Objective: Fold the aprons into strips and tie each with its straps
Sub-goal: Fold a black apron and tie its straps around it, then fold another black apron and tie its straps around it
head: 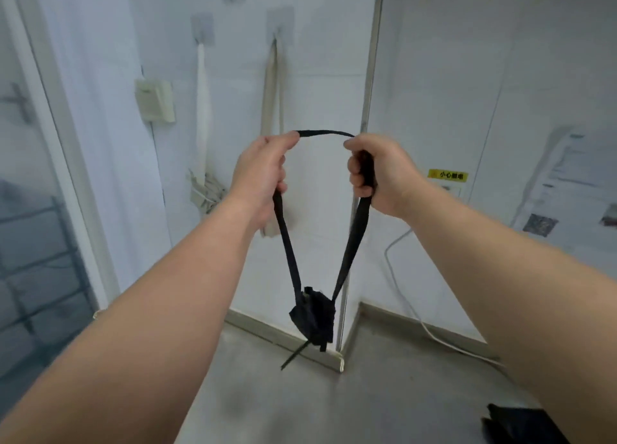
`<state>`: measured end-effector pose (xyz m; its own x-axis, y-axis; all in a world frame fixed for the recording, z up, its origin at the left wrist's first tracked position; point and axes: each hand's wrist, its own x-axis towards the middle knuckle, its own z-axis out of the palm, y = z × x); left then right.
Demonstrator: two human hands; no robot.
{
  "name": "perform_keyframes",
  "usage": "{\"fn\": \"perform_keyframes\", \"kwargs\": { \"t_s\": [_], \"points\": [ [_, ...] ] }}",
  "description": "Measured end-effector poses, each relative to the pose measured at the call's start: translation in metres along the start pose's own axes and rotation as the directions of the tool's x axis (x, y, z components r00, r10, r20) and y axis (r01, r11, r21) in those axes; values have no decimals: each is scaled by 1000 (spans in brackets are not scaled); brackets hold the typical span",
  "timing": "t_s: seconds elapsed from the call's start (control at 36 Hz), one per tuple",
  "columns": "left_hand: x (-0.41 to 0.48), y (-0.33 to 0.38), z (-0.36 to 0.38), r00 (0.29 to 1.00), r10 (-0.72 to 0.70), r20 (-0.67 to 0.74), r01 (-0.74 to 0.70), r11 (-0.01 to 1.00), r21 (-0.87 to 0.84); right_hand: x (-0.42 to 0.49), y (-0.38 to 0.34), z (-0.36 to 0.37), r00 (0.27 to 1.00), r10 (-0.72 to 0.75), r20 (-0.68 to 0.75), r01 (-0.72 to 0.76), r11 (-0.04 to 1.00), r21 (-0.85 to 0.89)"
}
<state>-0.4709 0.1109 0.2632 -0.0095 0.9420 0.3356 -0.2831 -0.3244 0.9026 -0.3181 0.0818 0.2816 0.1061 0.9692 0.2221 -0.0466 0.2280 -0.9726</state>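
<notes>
Only the head view here. Both bare arms reach out toward a white wall corner. The left hand (263, 171) has its fingers curled around the left side of a black strap loop (325, 133). The right hand (377, 176) is fisted tight around the right side, so both hands are gripping the same strap. A short arc of it is stretched between them.

Below the hands the two runs of strap drop in a V and meet at the black apron bundle (314, 320). It's rolled up small and dangles in mid-air, in front of the baseboard (267, 331) at the corner and above the grey floor (300, 400). A thin loose strap end (293, 356) pokes out under it toward the lower left.

Room-wise, there's open floor near and under the bundle. The far wall has two adhesive hooks. The left hook (202, 31) holds a white strap (202, 109) with a light bundle (203, 193) at its bottom. The right hook (279, 22) holds a beige strap (273, 92) that runs down behind the left hand.

A beige wall box (155, 101) sits left of those, and a glass door (33, 176) takes up the left edge. On the right wall there's a yellow warning sticker (447, 175), a white cable (400, 276) trailing down to the floor, and some posted papers (567, 183). Some black fabric (521, 427) is cut off at the near right corner.
</notes>
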Motion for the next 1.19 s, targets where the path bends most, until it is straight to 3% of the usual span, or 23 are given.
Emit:
{"fn": "perform_keyframes", "kwargs": {
  "t_s": [0.17,0.33,0.47,0.64,0.83,0.97,1.08,1.19],
  "points": [
    [61,31,-39,970,245,-5,-243,964,108,39,-28,48,969,-241,-56,232,963,-136],
    [125,58,-74,953,298,53,-300,953,39,88,-48,107,918,-375,-132,352,921,-168],
    [173,78,-96,923,376,77,-381,923,54,127,-67,148,881,-419,-218,410,908,-89],
    [238,91,-109,915,363,174,-389,909,151,168,-83,180,807,-581,-108,488,758,-434],
    [287,118,-103,852,431,298,-507,822,259,212,-119,197,743,-669,-40,372,462,-805],
    [317,132,-94,850,385,359,-492,824,280,229,-133,199,765,-642,-51,276,397,-875],
    [329,128,-90,866,380,323,-467,846,258,246,-132,203,776,-628,-52,226,354,-908],
    [328,110,-102,889,351,294,-431,857,282,250,-111,204,819,-573,-17,148,241,-959]
  ]
}}
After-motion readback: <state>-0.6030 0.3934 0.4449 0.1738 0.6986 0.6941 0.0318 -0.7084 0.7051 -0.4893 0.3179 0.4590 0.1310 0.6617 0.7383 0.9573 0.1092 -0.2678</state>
